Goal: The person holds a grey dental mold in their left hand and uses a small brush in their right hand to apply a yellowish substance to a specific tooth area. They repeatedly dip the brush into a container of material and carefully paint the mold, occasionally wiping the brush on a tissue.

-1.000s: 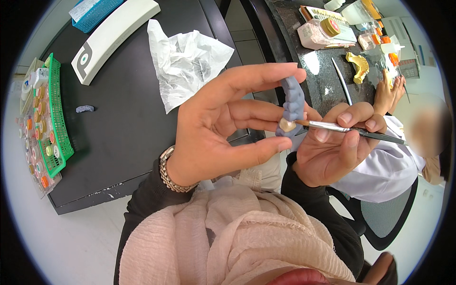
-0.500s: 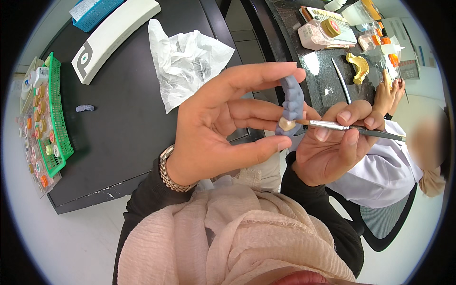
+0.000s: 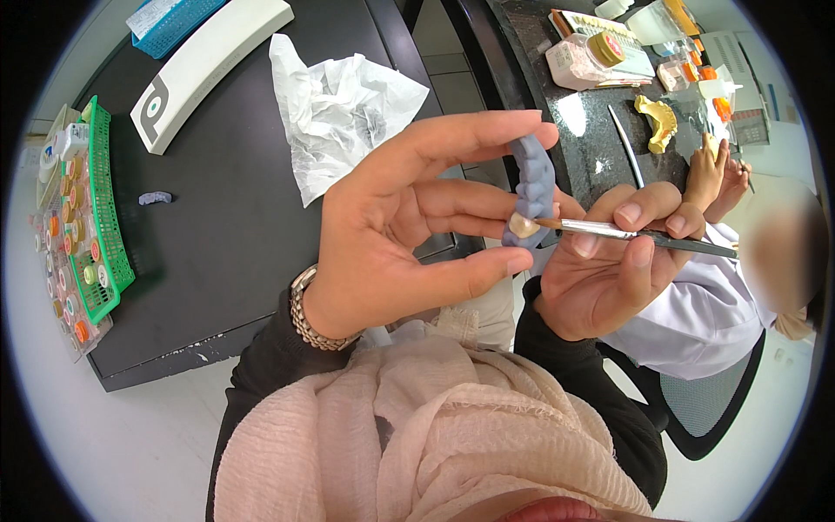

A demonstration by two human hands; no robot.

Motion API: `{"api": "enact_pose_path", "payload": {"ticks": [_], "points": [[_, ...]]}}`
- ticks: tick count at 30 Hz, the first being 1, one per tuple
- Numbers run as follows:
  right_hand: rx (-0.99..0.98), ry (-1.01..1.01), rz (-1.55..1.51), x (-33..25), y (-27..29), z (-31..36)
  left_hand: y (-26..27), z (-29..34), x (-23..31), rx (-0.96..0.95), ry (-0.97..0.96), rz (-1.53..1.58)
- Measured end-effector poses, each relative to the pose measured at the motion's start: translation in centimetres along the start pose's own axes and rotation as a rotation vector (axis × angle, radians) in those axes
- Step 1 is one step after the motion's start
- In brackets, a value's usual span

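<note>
Between the thumb and fingertips of my left hand (image 3: pixel 391 217) stands a grey-blue dental model (image 3: pixel 536 184), a row of teeth held upright on its end. One tooth near its lower end is a cream-coloured crown (image 3: pixel 523 225). My right hand (image 3: pixel 613 261) pinches a fine brush (image 3: pixel 600 229) with a silver ferrule and dark handle. The brown bristle tip points left and meets the crown's right edge, or lies very close to it. Part of the handle is hidden behind my right fingers.
Crumpled white tissue (image 3: pixel 348 113) lies on the black table (image 3: pixel 226 261), with a small grey-blue model piece (image 3: pixel 156 198), a white curved box (image 3: pixel 209 74) and a green basket (image 3: pixel 103 217) of small jars. At right, a co-worker's hands (image 3: pixel 709 178) are near a yellow dental cast (image 3: pixel 657 123).
My hands and the model have shifted very slightly, with the brush still at the crown. The co-worker's hands have moved a little apart.
</note>
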State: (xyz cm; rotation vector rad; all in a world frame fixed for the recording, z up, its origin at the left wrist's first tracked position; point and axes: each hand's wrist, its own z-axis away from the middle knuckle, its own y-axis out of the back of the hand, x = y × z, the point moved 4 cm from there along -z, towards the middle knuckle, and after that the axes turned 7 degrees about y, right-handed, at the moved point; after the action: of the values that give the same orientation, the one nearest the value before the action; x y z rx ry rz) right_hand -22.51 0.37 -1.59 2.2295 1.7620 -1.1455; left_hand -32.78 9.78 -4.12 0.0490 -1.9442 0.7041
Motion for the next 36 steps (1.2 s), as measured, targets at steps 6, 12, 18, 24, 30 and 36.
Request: {"api": "enact_pose_path", "payload": {"ticks": [6,12,18,24,30,36], "points": [[-0.015,0.003,-0.171,0.0,0.42,0.13,-0.02,0.02,0.0,-0.001,-0.004,0.001],[-0.013,0.004,-0.176,0.0,0.66,0.31,-0.04,0.07,-0.07,-0.001,-0.003,-0.006],[-0.03,-0.003,-0.172,0.03,0.69,0.22,-0.04,0.08,-0.08,0.001,-0.003,-0.005],[-0.029,0.006,-0.16,0.01,0.51,0.25,-0.03,0.1,-0.01,-0.001,-0.002,-0.009],[0.055,-0.02,-0.03,-0.08,-0.06,0.16,-0.04,0.13,-0.06,-0.009,0.007,-0.002],[0.053,-0.03,-0.023,-0.13,0.02,0.21,-0.03,0.1,-0.06,-0.006,0.008,-0.006]]}}
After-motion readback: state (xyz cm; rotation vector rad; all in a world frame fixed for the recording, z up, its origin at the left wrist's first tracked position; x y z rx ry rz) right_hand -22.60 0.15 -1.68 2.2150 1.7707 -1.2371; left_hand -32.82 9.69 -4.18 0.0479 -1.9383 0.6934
